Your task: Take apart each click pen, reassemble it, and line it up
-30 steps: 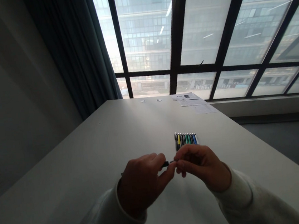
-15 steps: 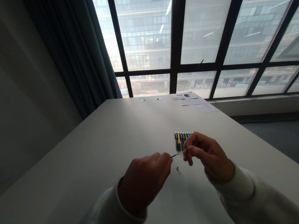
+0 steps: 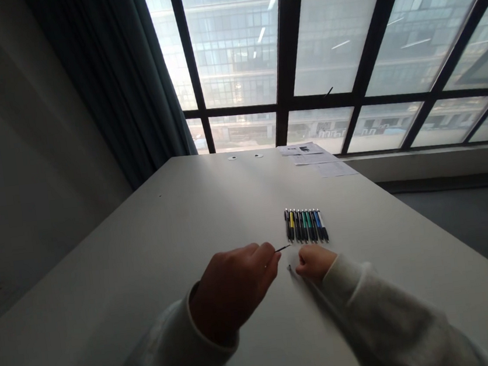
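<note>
My left hand is closed, its thumb and fingers pinching a pen refill, a thin dark rod with a paler tip that points right. My right hand is curled in low over the table, just right of the refill's tip and apart from it; whatever its fingers hold is hidden. Close to its left lies a small pen tip piece on the white tabletop. Beyond both hands, several pens lie side by side in a row, with black, yellow, green, blue and white barrels.
The white table stretches toward the windows. Sheets of paper lie at its far right corner, and two small white items rest by the far edge. A dark curtain hangs at the left.
My right hand has turned over and curled in, moving down and left toward the small piece, which uncovers the pen row. My left hand keeps the refill at nearly the same spot.
</note>
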Available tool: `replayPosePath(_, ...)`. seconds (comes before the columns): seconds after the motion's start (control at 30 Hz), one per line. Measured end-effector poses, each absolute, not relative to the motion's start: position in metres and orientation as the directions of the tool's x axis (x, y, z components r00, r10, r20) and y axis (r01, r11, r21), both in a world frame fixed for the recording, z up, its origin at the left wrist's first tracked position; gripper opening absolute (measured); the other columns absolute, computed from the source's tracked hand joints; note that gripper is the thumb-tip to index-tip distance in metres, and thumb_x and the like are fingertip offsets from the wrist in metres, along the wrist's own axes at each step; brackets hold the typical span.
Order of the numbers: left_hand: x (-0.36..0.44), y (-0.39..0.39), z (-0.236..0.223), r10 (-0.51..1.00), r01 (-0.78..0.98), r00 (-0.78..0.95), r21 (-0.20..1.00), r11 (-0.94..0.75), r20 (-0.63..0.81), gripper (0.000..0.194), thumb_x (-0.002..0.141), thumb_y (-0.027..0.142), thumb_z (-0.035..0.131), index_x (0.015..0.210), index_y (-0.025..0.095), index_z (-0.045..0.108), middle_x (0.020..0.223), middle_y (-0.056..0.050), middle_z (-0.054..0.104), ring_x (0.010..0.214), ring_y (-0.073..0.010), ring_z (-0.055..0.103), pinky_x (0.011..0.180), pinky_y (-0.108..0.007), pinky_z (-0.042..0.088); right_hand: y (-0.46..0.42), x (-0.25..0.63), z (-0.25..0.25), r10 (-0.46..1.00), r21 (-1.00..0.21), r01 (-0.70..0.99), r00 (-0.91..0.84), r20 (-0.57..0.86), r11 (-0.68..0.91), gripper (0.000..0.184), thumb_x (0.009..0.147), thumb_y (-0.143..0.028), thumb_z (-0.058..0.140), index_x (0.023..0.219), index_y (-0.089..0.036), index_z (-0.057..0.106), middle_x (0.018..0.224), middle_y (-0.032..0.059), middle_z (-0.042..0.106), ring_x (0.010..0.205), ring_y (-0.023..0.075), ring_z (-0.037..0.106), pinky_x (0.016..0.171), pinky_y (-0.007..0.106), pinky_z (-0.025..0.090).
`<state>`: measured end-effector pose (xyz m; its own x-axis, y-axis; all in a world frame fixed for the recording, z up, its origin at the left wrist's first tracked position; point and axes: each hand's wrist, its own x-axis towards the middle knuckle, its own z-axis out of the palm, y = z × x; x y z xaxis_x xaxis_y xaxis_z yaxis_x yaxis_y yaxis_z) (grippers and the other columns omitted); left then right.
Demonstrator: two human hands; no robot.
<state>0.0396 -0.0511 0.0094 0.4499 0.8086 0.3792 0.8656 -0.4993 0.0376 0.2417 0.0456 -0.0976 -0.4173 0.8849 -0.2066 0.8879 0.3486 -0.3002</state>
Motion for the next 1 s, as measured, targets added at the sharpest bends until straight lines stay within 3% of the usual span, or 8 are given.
replayPosePath(0.57, 0.040, -0.051, 0.011, 0.826, 0.871, 0.435, 0.065, -0.487, 0.359, 0.028, 0.096, 0.032, 0.041, 0.078, 0.020, 0.058, 0.063, 0.001, 0.062, 0.050, -0.0134, 0.052, 0.048, -0.027, 0.023, 0.044, 0.247, -0.092, 0.891, -0.289, 0.898, -0.399, -0.217, 0.332, 0.017, 0.073, -0.023, 0.065, 0.060, -0.012, 0.065, 0.066, 0.0129, 0.067, 0.066, 0.0235, 0.063, 0.062, 0.032, 0.045)
replayPosePath(0.63, 0.040, -0.051, 0.011, 0.829, 0.872, 0.425, 0.081, -0.482, 0.364, 0.030, 0.097, 0.032, 0.039, 0.077, 0.020, 0.057, 0.061, 0.002, 0.061, 0.048, -0.0127, 0.051, 0.047, -0.026, 0.023, 0.041, 0.248, -0.076, 0.887, -0.344, 0.873, -0.424, -0.182, 0.347, 0.019, 0.075, -0.024, 0.066, 0.060, -0.013, 0.065, 0.064, 0.0102, 0.066, 0.063, 0.0212, 0.062, 0.061, 0.032, 0.046)
replayPosePath(0.7, 0.040, -0.050, 0.009, 0.836, 0.873, 0.409, 0.109, -0.475, 0.367, 0.032, 0.098, 0.033, 0.037, 0.077, 0.019, 0.057, 0.060, 0.002, 0.060, 0.046, -0.0118, 0.049, 0.046, -0.025, 0.024, 0.033, 0.248, -0.056, 0.862, -0.563, 0.734, -0.502, -0.071, 0.381, 0.018, 0.078, -0.026, 0.067, 0.065, -0.013, 0.066, 0.062, 0.0058, 0.065, 0.059, 0.0170, 0.060, 0.058, 0.029, 0.047)
replayPosePath(0.77, 0.041, -0.050, 0.007, 0.840, 0.873, 0.393, 0.135, -0.469, 0.374, 0.032, 0.098, 0.033, 0.037, 0.077, 0.019, 0.057, 0.061, 0.002, 0.060, 0.046, -0.0115, 0.048, 0.047, -0.025, 0.025, 0.022, 0.245, -0.035, 0.807, -0.870, 0.402, -0.591, -0.008, 0.285, 0.022, 0.081, -0.035, 0.067, 0.082, -0.013, 0.067, 0.062, 0.0014, 0.063, 0.054, 0.0134, 0.059, 0.051, 0.026, 0.048)
replayPosePath(0.8, 0.041, -0.049, 0.006, 0.840, 0.873, 0.386, 0.145, -0.466, 0.381, 0.032, 0.098, 0.033, 0.037, 0.077, 0.019, 0.057, 0.061, 0.001, 0.060, 0.046, -0.0117, 0.049, 0.047, -0.025, 0.026, 0.015, 0.242, -0.027, 0.795, -0.953, 0.216, -0.605, 0.041, 0.213, 0.026, 0.080, -0.037, 0.069, 0.088, -0.013, 0.067, 0.063, 0.0006, 0.063, 0.056, 0.0133, 0.060, 0.050, 0.025, 0.050)
replayPosePath(0.9, 0.043, -0.050, 0.005, 0.841, 0.866, 0.373, 0.179, -0.467, 0.393, 0.029, 0.097, 0.031, 0.038, 0.077, 0.020, 0.055, 0.062, 0.002, 0.061, 0.048, -0.0123, 0.051, 0.049, -0.026, 0.027, 0.000, 0.231, -0.015, 0.784, -0.984, -0.157, -0.599, 0.165, 0.087, 0.029, 0.077, -0.034, 0.074, 0.096, -0.013, 0.068, 0.070, 0.0017, 0.066, 0.060, 0.0134, 0.064, 0.048, 0.024, 0.052)
replayPosePath(1.0, 0.043, -0.051, 0.005, 0.842, 0.853, 0.371, 0.216, -0.476, 0.391, 0.027, 0.097, 0.030, 0.038, 0.078, 0.020, 0.054, 0.063, 0.002, 0.062, 0.050, -0.0124, 0.053, 0.050, -0.027, 0.028, -0.006, 0.223, -0.016, 0.805, -0.956, -0.287, -0.552, 0.218, 0.063, 0.020, 0.076, -0.027, 0.077, 0.090, -0.014, 0.072, 0.066, 0.0025, 0.068, 0.056, 0.0126, 0.064, 0.046, 0.022, 0.053)
